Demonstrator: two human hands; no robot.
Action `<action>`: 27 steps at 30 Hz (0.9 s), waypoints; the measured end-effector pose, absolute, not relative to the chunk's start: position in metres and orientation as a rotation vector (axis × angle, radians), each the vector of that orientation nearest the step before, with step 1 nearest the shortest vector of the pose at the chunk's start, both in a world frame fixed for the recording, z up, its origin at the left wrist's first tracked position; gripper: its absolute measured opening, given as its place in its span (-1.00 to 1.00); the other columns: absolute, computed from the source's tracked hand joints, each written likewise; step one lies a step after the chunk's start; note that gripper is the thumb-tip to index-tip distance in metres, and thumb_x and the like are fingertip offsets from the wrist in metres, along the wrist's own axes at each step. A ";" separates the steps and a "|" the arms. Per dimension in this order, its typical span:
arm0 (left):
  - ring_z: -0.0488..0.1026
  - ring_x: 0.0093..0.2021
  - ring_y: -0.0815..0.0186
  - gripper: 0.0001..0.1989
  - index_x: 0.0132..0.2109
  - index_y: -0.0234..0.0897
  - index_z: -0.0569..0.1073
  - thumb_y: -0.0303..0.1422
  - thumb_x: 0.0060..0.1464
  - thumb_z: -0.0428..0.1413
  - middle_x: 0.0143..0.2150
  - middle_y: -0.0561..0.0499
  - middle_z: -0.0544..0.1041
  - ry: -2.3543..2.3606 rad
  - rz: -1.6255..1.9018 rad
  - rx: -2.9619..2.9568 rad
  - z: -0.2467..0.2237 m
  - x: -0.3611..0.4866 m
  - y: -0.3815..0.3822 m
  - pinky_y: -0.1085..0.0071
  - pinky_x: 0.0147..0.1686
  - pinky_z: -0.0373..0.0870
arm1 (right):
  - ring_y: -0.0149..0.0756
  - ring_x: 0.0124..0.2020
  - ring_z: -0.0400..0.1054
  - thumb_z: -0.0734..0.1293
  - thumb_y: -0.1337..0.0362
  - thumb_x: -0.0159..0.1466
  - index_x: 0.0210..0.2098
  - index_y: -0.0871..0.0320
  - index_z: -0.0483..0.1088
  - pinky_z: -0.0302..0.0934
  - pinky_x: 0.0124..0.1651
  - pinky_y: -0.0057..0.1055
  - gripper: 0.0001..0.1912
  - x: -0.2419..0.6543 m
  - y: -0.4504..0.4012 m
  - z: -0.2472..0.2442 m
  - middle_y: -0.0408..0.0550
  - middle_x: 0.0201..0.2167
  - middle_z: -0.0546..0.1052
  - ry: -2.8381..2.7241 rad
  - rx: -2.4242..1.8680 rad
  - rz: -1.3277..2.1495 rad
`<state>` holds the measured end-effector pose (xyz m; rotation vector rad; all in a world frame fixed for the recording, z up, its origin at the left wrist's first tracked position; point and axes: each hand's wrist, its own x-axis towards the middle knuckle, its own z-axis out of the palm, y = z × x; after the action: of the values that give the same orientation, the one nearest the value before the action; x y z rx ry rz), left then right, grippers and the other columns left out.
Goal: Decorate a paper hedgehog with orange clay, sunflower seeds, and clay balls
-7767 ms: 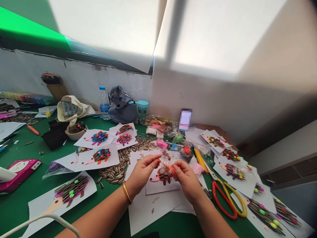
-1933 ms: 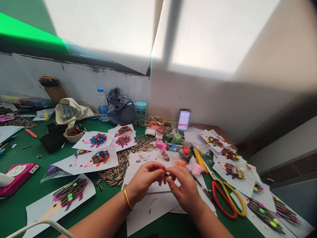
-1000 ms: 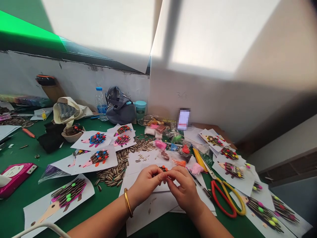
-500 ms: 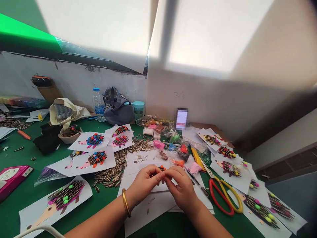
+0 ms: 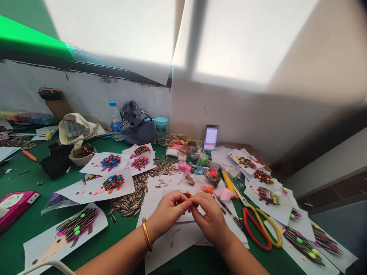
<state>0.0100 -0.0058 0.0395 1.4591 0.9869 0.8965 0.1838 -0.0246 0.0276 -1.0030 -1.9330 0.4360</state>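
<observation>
My left hand [image 5: 171, 209], with a gold bangle [image 5: 147, 234] on its wrist, meets my right hand [image 5: 208, 214] over the white paper [image 5: 160, 248]. The fingertips of both are pinched together and touch; whatever lies between them is too small or hidden to make out. Just behind the fingers, a dark seed piece with orange balls [image 5: 187, 194] shows in part, mostly covered by my hands. Striped sunflower seeds [image 5: 127, 204] are heaped left of my hands. Orange clay [image 5: 207, 188] and pink clay [image 5: 226, 194] lie just beyond my right hand.
Red and yellow scissors [image 5: 258, 225] and a pen [image 5: 233, 217] lie at right, near a yellow comb-like strip [image 5: 229, 184]. Seed hedgehog pictures [image 5: 76, 227] lie on both sides. A water bottle [image 5: 115, 122], grey bag [image 5: 137, 126], blue-lidded cup [image 5: 161, 128] and phone [image 5: 211, 138] stand along the back.
Almost nothing differs. The whole view has shifted slightly, and my hands keep the same pinched pose over the paper.
</observation>
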 end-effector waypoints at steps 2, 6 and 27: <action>0.37 -0.32 0.30 -0.69 -0.36 -0.32 0.47 -0.11 0.07 0.17 -0.37 -0.01 0.48 0.978 0.903 1.453 0.040 0.010 -0.006 0.41 -0.28 0.29 | -0.29 -0.26 0.36 0.29 0.39 0.29 -0.19 0.06 0.43 0.21 -0.16 -0.29 -0.86 0.184 -0.024 0.027 -0.11 -0.33 0.51 -1.939 -1.006 0.436; 0.38 -0.31 0.29 -0.69 -0.36 -0.31 0.47 -0.12 0.08 0.16 -0.36 -0.02 0.49 0.964 0.902 1.466 0.040 0.009 -0.008 0.41 -0.26 0.30 | -0.28 -0.26 0.36 0.30 0.37 0.29 -0.17 0.05 0.43 0.21 -0.16 -0.29 -0.86 0.184 -0.023 0.028 -0.11 -0.33 0.51 -1.946 -0.991 0.425; 0.34 -0.37 0.34 -0.74 -0.38 -0.29 0.45 -0.16 0.04 0.19 -0.41 0.04 0.44 0.994 0.904 1.441 0.039 0.010 -0.006 0.43 -0.33 0.29 | -0.27 -0.26 0.36 0.27 0.38 0.31 -0.25 0.06 0.43 0.20 -0.16 -0.29 -0.88 0.184 -0.026 0.030 -0.10 -0.34 0.50 -1.947 -0.997 0.424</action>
<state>0.0098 -0.0064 0.0393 1.4414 0.9941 0.9040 0.1843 -0.0258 0.0301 -0.9970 -1.9473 0.4237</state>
